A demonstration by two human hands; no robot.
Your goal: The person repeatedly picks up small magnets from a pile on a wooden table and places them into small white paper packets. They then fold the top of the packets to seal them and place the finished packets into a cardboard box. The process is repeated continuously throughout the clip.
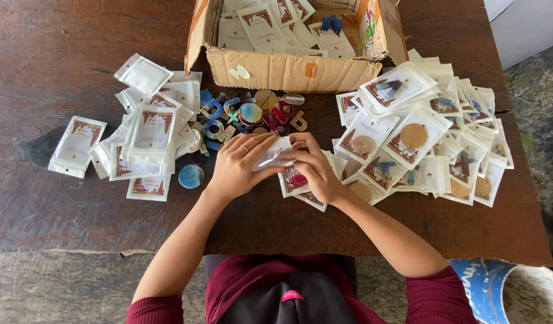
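My left hand point(237, 165) and my right hand point(315, 168) meet over the middle of the dark wooden table point(60, 204). Together they hold one small white plastic packet point(275, 151) between the fingertips. A ring sits on a finger of my left hand. Just beyond the hands lies a heap of small coloured pieces point(252, 114): rings, discs and letter-like shapes in blue, red and wood tone. A blue disc point(191, 176) rests alone left of my left wrist. What is inside the held packet is hidden by my fingers.
An open cardboard box point(288, 71) with several packets inside stands at the far edge. Empty white packets point(147, 138) pile up on the left; filled packets point(420, 138) spread on the right. A blue and white bucket point(504, 291) stands below the table's right corner.
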